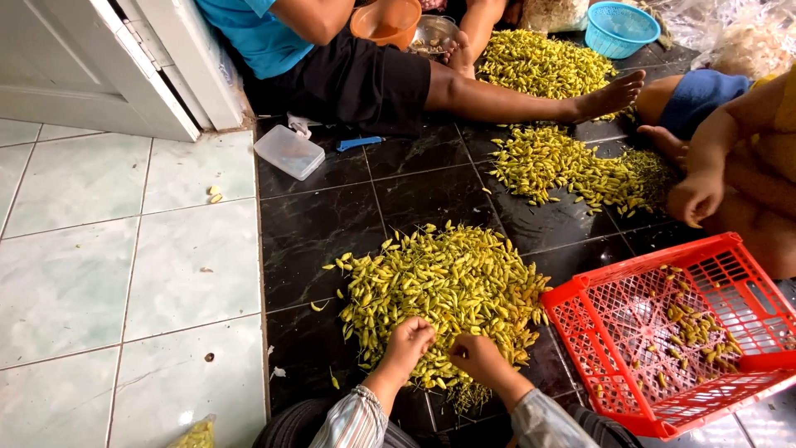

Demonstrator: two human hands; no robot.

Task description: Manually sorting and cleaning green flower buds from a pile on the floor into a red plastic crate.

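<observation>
Our two hands, left hand (406, 338) and right hand (478, 357), curl their fingers into the nearest heap of buds (444, 286); whether they pinch any, we cannot tell. We count three heaps of slim, glossy yellow-green buds on the dark polished floor (315, 241), one red plastic lattice crate (663, 332) just beside.

A red plastic crate (663, 332) sits at the near right, a few yellow pods scattered inside. Far across the black tiles (414, 199) lie two more pod heaps (572, 166), a clear lidded box (288, 151) and a blue basket (620, 29). An orange bowl (386, 21) rests on a seated person's lap, far centre
</observation>
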